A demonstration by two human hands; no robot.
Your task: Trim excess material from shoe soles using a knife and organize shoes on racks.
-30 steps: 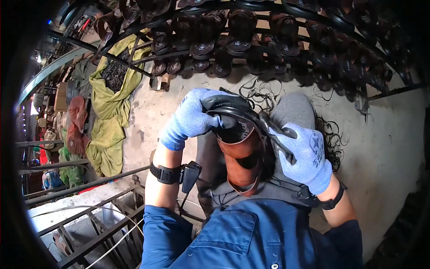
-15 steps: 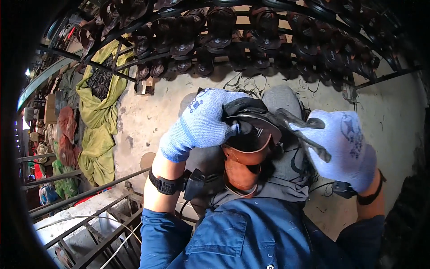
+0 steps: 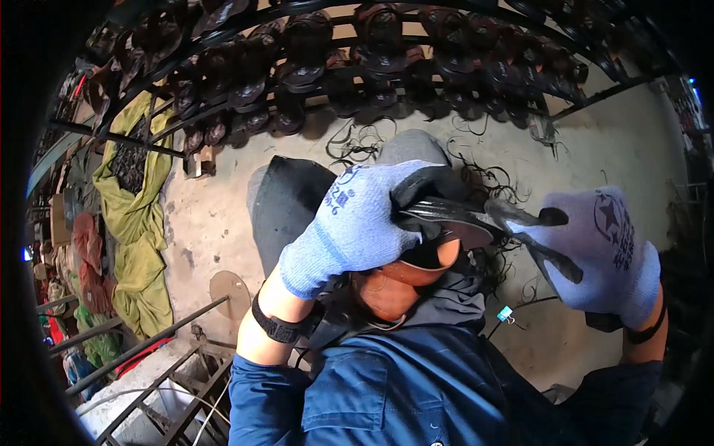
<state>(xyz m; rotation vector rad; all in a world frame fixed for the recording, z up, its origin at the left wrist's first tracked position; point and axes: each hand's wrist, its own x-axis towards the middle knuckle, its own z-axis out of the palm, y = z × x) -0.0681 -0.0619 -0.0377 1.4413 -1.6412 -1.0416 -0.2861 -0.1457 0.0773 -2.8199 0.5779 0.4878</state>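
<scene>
- A worker's left hand in a pale blue knit glove with black-coated fingers [image 3: 361, 223] is clamped on the far end of an open sandal with smooth tan-brown leather straps and a black sole [image 3: 390, 293], held above the lap.
- The sandal's gripped end points away from the body, toward the knees; its long axis runs back toward the wearer's dark blue button-front shirt [image 3: 357, 383], slanting slightly left. Which end is the toe cannot be told.
- The right hand, in a matching blue-and-black glove [image 3: 599, 249], reaches in from the right with its fingertips at the sole's edge; whether they are pinched on anything cannot be told.
- The left glove hides much of the sole, leaving chiefly its glossy black rim and the straps in view.
- Below the sandal are grey trousers [image 3: 286, 204]; beyond the knees, curled thin black strips [image 3: 357, 141] litter a pale concrete floor [image 3: 212, 189].
- Across the top, a dark metal rack [image 3: 610, 94] bears rows of dark brown sandals [image 3: 306, 48].
- At left lies a crumpled yellow-green cloth sack [image 3: 141, 256] with dark scraps [image 3: 130, 163].
- A small light-blue clip [image 3: 506, 314] sits near the right forearm.
</scene>
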